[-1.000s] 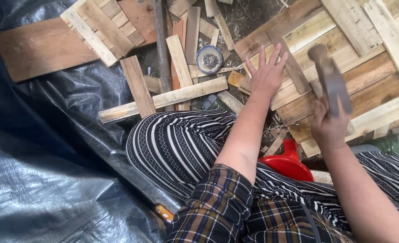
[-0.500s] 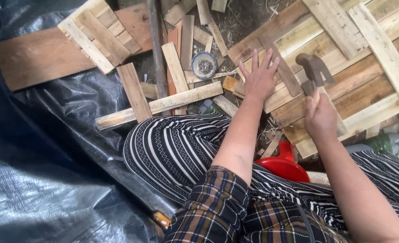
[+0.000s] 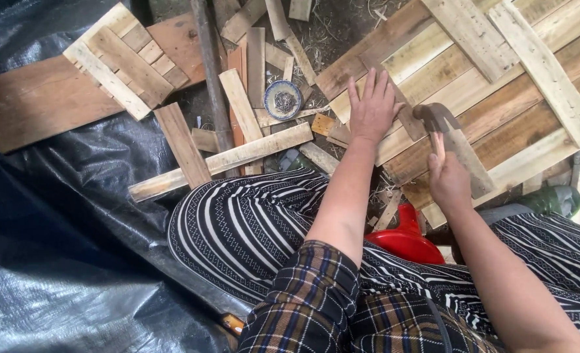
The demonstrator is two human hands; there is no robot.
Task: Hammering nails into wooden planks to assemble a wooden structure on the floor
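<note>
Head view, looking down over the lap. Presses the left hand (image 3: 371, 108) flat at 12 o'clock, fingers spread and pinching nothing, palm down on the near corner of the pallet (image 3: 532, 72) where a dark slat (image 3: 473, 170) crosses it on a slant. Wraps the right hand (image 3: 448, 180) tight round the handle of the hammer (image 3: 434, 117), thumb up along the shaft. Carries the hammer's head just to the 3 o'clock side of the left hand, over the dark slat or on it; cannot tell which. Shows no nail: too small, or hidden under the head.

Around the hands: a long slat (image 3: 237, 157) at 9 o'clock of the left hand, lying across loose offcuts; a small round blue dish (image 3: 282, 99) at 10 o'clock, well clear of the fingers; a dark pole (image 3: 211, 85) beyond it; a slatted panel (image 3: 116, 59) at the far 10 o'clock. Has a red tub (image 3: 404, 238) at 6 o'clock between the forearms, part hidden by striped trousers (image 3: 250, 222), with black sheeting (image 3: 54, 261) across the whole 7 to 9 o'clock side.

Looks like hammering on the dark slat, one hand steadying the wood and the other striking. Calls, for any further blow, for a square fall of the head onto the slat and for the left fingers kept on their own side, since the nearest fingertip lies close to the head.
</note>
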